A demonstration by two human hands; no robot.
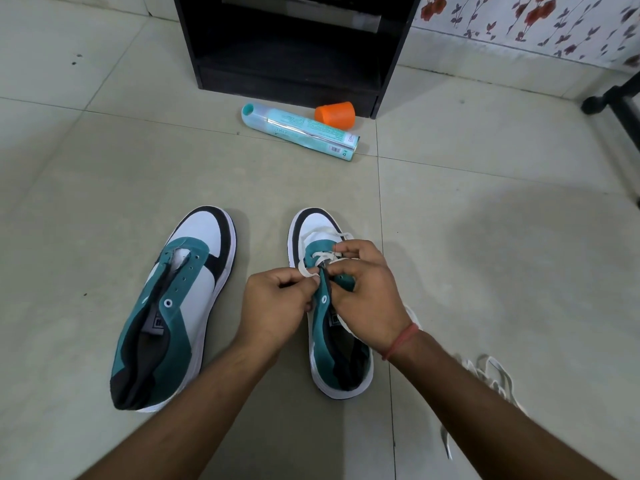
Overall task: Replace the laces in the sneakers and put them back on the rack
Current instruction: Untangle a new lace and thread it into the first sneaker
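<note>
Two teal, white and black sneakers stand on the tiled floor, toes pointing away from me. The left sneaker [180, 299] has bare eyelets and no lace. The right sneaker [332, 358] carries a white lace [325, 256] through its front eyelets. My left hand [273, 306] pinches the lace at the teal eyelet flap. My right hand [367, 296] pinches the same lace from the other side, over the tongue. A loose white lace [491, 379] lies in a heap on the floor to the right, partly behind my right forearm.
A black shoe rack [294, 74] stands ahead on the floor. A teal tube-shaped box [301, 131] and an orange cup [335, 113] lie on their sides in front of it. A black furniture leg [613, 98] is at the right edge, under a floral wall.
</note>
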